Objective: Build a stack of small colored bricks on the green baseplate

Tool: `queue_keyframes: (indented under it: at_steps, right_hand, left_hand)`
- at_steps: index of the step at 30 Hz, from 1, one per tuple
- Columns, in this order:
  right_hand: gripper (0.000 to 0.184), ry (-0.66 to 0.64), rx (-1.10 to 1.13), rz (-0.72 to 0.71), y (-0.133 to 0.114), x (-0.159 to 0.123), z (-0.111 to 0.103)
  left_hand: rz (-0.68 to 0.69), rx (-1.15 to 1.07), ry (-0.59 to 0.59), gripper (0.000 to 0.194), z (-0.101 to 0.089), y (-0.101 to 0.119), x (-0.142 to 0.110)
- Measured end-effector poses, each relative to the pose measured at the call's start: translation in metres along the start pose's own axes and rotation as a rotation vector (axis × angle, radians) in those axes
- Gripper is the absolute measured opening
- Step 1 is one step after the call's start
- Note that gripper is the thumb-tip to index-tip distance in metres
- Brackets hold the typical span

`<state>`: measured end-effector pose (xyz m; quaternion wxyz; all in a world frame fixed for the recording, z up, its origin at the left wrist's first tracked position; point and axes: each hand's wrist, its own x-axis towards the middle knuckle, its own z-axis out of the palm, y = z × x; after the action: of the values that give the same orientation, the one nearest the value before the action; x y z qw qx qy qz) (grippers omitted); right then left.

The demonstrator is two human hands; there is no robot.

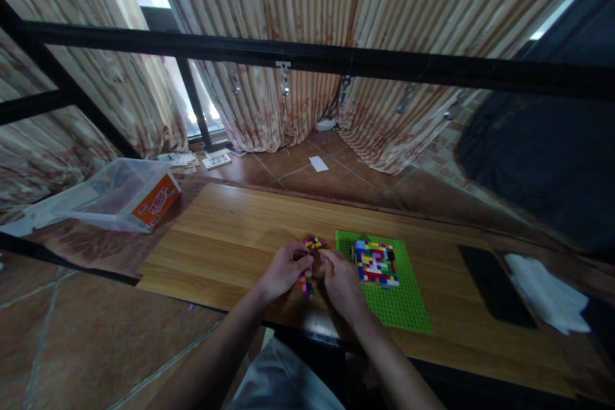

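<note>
Bricks [314, 243]: small, mixed colours, on the desk [230, 218] in a rough arc by both hands, left of the baseplate. Too small to tell loose from joined.
Left hand [288, 269]: fingers curled in over the bricks, thumb and tips close together. Can't tell if anything is pinched.
Right hand [340, 278]: fingers bent toward the left hand, tips near it. Grip hidden; can't tell if it holds a piece.
Step at the bricks: my read is fine two-handed work, picking out or fitting small pieces.
Next move at the bricks: calls for a fingertip pinch and careful lining-up, I'd judge, without nudging neighbours.
Baseplate [398, 311]: green, studded, lies flat on the desk just beside the right hand, slightly skewed.
Brick build [377, 262]: multicoloured, roughly square, sits on the far half of the baseplate; near half is bare studs.
In the way: hands cover part of the arc. Right wrist and forearm lie close to the baseplate's near left edge, so a careless swing could bump it.
Black slab [497, 285]: flat, right end of desk, well apart.
White stack [548, 291]: beyond the slab; paper or cloth, can't tell.
Clear bin [113, 195]: orange label, past the desk's left end, out of the way.
Black rail [307, 51]: crosses the upper view before the curtains [307, 0], away from the hands.
</note>
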<state>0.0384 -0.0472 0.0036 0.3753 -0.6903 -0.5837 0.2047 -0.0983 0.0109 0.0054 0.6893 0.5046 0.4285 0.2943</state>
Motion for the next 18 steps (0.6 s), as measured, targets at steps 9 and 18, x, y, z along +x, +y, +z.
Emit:
queue_keyframes:
  at_steps: [9, 18]
  right_hand:
    - [0.025, -0.071, 0.398, 0.087, -0.01, -0.007, -0.006]
    - [0.022, 0.084, 0.183, -0.011, -0.011, -0.013, 0.005]
  left_hand:
    - [0.082, -0.033, -0.082, 0.021, 0.008, 0.009, -0.018]
    - [0.118, 0.09, 0.125, 0.01, 0.012, 0.001, -0.023]
